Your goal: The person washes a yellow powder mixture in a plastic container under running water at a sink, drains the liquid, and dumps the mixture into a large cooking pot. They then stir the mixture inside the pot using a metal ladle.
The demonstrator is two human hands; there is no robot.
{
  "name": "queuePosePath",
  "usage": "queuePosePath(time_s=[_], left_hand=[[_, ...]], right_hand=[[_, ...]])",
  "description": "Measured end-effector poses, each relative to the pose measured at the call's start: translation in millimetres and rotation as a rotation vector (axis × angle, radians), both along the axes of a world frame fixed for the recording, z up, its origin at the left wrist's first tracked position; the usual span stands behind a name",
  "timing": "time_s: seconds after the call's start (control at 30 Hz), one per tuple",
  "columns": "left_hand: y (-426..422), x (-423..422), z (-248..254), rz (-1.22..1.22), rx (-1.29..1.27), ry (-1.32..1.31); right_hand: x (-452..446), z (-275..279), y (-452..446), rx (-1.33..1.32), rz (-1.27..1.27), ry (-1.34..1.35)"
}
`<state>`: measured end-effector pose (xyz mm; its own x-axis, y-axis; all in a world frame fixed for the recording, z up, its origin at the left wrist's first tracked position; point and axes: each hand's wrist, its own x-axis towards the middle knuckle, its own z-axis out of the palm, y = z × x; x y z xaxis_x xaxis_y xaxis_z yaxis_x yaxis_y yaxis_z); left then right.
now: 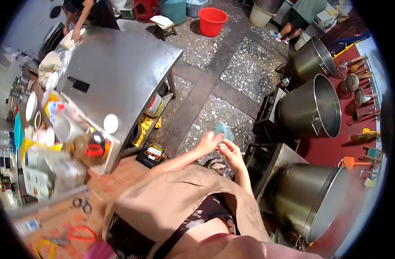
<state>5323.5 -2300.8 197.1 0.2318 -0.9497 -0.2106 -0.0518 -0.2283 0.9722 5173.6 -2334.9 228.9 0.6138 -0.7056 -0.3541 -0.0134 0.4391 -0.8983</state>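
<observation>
Out in front of the body, above the speckled floor, my left hand (209,143) is closed at the edge of a small pale blue-green item (223,130), which looks thin and soft. Close beside it on the right, my right hand (230,152) has its fingers bent together near the same item. The two hands nearly touch. What lies between the right fingertips is too small to make out. A tan apron (163,203) covers the body below the hands.
Left is a steel table (115,60) with a phone (80,85) and white lid (111,124). Large steel pots (307,108) line the right. A red tub (212,22) stands ahead. One person works at the table's far end; another bends at the back right.
</observation>
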Motion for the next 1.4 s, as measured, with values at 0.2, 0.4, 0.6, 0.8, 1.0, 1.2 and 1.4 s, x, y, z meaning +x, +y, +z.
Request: queuePosePath(time_s=[0.2, 0.4, 0.6, 0.8, 1.0, 1.2, 1.4], left_hand=[[-16, 217, 20, 0.938, 0.251, -0.687], [-54, 349, -8, 0.787, 1.131, -1.473], [-291, 426, -20, 0.674, 1.074, -1.298], [-615, 490, 20, 0.487, -0.051, -1.259], [-990, 509, 78, 0.251, -0.358, -0.455], [-1270, 556, 247, -0.121, -1.005, -0.074], [-1466, 556, 327, -0.228, -1.207, 0.270]], right_hand=[[-47, -80, -187, 0.157, -0.517, 0.263], [-55, -120, -478, 0.005, -0.719, 0.381], [229, -27, -779, -0.258, -0.419, 0.226], [379, 13, -956, -0.437, 0.254, 0.082], [205, -193, -1013, -0.371, 0.057, 1.196], [49, -183, -1102, -0.310, 1.103, 1.650], [176, -255, -1524, -0.594, 0.370, 1.525]])
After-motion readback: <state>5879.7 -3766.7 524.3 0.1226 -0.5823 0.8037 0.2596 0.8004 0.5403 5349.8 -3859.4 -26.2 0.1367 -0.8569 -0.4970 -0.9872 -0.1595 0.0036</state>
